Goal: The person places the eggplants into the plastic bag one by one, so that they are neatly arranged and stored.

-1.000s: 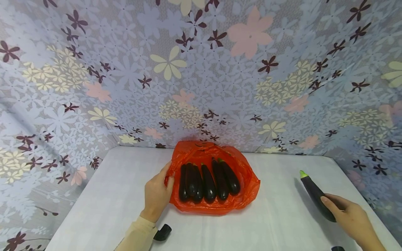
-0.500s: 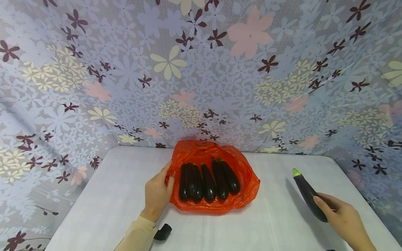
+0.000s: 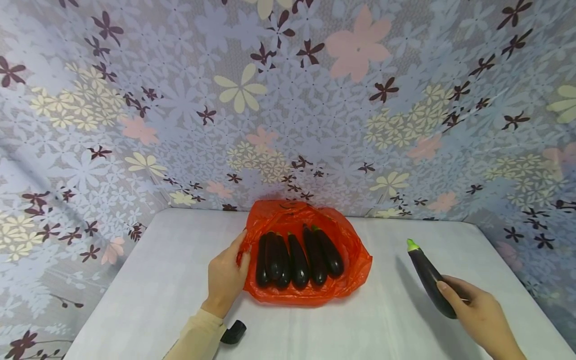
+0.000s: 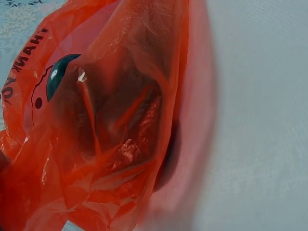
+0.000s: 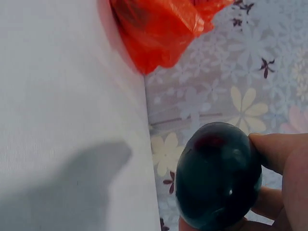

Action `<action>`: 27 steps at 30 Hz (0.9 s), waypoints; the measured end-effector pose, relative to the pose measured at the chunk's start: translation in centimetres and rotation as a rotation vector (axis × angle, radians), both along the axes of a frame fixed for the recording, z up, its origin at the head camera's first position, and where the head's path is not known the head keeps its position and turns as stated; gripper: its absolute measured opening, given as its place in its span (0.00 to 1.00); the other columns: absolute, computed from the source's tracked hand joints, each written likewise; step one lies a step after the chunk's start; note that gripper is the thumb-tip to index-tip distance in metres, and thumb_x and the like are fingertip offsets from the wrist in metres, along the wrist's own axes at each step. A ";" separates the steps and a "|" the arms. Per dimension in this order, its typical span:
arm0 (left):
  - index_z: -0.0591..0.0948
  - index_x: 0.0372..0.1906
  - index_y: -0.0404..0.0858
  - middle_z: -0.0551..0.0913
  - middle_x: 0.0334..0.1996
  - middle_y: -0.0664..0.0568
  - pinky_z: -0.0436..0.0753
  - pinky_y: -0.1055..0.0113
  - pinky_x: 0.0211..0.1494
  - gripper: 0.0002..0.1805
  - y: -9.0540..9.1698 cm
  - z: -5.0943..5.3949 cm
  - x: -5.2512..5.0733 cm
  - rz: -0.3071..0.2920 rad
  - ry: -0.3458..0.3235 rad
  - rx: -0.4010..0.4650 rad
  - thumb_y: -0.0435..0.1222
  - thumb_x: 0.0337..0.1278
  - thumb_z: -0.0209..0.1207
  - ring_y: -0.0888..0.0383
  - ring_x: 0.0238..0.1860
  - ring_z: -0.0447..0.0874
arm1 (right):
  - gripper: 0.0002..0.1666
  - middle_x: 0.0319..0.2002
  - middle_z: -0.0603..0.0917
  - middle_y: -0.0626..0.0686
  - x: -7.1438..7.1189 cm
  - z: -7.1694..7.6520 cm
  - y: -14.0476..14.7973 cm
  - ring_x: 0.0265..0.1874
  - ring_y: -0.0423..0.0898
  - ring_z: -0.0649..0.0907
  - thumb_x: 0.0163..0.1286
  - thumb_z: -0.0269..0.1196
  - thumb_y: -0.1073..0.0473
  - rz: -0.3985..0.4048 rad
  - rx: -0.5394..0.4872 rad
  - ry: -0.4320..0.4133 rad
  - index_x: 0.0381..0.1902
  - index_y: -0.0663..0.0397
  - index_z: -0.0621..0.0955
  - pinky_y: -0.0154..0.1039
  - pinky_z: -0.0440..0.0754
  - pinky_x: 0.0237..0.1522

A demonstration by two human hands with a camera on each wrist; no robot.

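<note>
An open red plastic bag (image 3: 357, 267) lies in the middle of the white table, with several dark purple eggplants (image 3: 298, 262) side by side inside. At the bag's left edge, my left hand (image 3: 226, 280) grips the plastic between thumb and fingers. In the left wrist view, crumpled film of the bag (image 4: 110, 130) fills the left half, with an eggplant's dark end visible through the opening. Over the table's right side, my right hand (image 3: 479, 312) holds a single eggplant (image 3: 427, 277) near its round end, the green stem tip pointing away. That glossy round end of the eggplant (image 5: 219, 178) faces the right wrist camera.
A flower-patterned cloth wall (image 3: 306, 125) rises behind and beside the white table (image 3: 180, 250). A small black object (image 3: 234, 332) sits by the left wrist. Bare white tabletop lies between the bag and the right hand.
My right hand has moved left with the eggplant, nearer the bag and still apart from it. The left hand and the bag have stayed in place.
</note>
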State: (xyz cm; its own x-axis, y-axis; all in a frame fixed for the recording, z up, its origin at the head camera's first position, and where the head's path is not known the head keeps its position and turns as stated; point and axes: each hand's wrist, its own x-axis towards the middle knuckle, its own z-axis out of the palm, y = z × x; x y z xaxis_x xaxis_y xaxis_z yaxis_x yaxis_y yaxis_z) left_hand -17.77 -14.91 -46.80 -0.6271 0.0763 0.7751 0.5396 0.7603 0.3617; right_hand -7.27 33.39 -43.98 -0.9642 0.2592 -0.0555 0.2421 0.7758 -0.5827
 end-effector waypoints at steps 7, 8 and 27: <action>0.81 0.60 0.33 0.88 0.30 0.40 0.87 0.58 0.32 0.25 0.1 0.1 0.1 0.003 -0.006 0.002 0.28 0.54 0.67 0.48 0.24 0.85 | 0.46 0.56 0.79 0.74 0.6 0.6 -1.4 0.39 0.61 0.87 0.76 0.49 0.33 0.018 -0.054 -0.029 0.68 0.71 0.70 0.50 0.86 0.32; 0.81 0.60 0.32 0.88 0.30 0.40 0.88 0.58 0.32 0.25 0.1 0.1 0.1 0.002 -0.006 0.003 0.28 0.54 0.67 0.48 0.24 0.85 | 0.46 0.56 0.80 0.74 0.7 0.7 -1.7 0.39 0.60 0.87 0.76 0.49 0.33 0.022 -0.059 -0.030 0.68 0.71 0.70 0.50 0.86 0.33; 0.80 0.61 0.33 0.88 0.29 0.42 0.88 0.59 0.35 0.26 0.0 0.2 0.2 0.008 -0.037 0.009 0.29 0.55 0.67 0.48 0.26 0.86 | 0.46 0.58 0.80 0.68 1.2 2.2 -6.4 0.42 0.54 0.85 0.72 0.54 0.31 0.047 -0.070 -0.082 0.69 0.64 0.72 0.41 0.83 0.31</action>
State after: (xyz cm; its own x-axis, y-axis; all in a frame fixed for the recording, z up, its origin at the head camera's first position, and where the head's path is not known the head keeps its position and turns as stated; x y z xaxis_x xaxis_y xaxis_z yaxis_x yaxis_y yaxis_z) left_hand -17.61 -14.89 -46.61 -0.6563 0.0644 0.7517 0.5194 0.7612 0.3883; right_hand -6.10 26.97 -41.75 -0.9667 0.2067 -0.1511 0.2556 0.7452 -0.6159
